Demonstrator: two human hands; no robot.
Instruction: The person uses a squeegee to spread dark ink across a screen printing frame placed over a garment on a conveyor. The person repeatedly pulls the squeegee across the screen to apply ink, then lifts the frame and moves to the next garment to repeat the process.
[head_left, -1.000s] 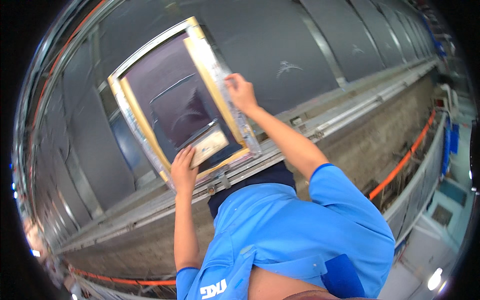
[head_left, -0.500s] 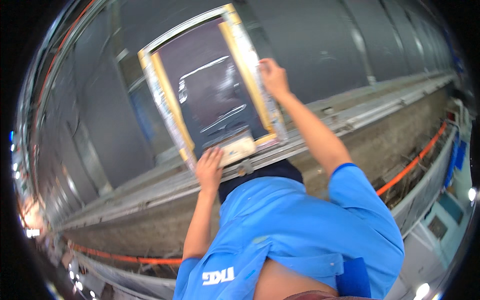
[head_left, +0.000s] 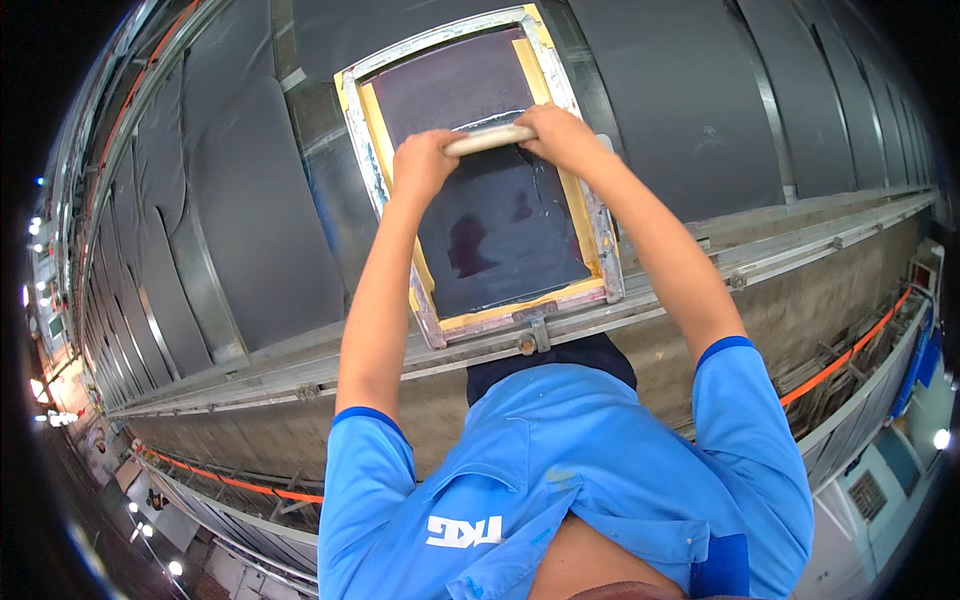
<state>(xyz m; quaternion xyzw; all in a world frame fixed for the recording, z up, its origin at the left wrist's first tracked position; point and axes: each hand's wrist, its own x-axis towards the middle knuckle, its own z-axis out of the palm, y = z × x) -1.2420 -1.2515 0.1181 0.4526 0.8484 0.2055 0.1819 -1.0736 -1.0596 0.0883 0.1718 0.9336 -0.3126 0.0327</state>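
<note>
Fingers [head_left: 447,139] of left hand [head_left: 422,165] and right hand [head_left: 562,138] clamp one object by its ends. Dark-covered counter [head_left: 690,120] carries a rectangular frame [head_left: 440,42]; frame holds a glossy dark film [head_left: 510,235], yellow tape [head_left: 580,215] alongside. Gripped pale bar [head_left: 490,139] crosses frame's upper middle. Judged: level bar, matched pressure at both ends, works best.

"What runs along the right?"
"An orange strip [head_left: 845,352], with a blue panel [head_left: 913,374] beyond it and a bright lamp [head_left: 941,439] near the edge."
"And lower left?"
"A second orange strip [head_left: 230,478], with small lights [head_left: 175,568] lower in view."
</note>
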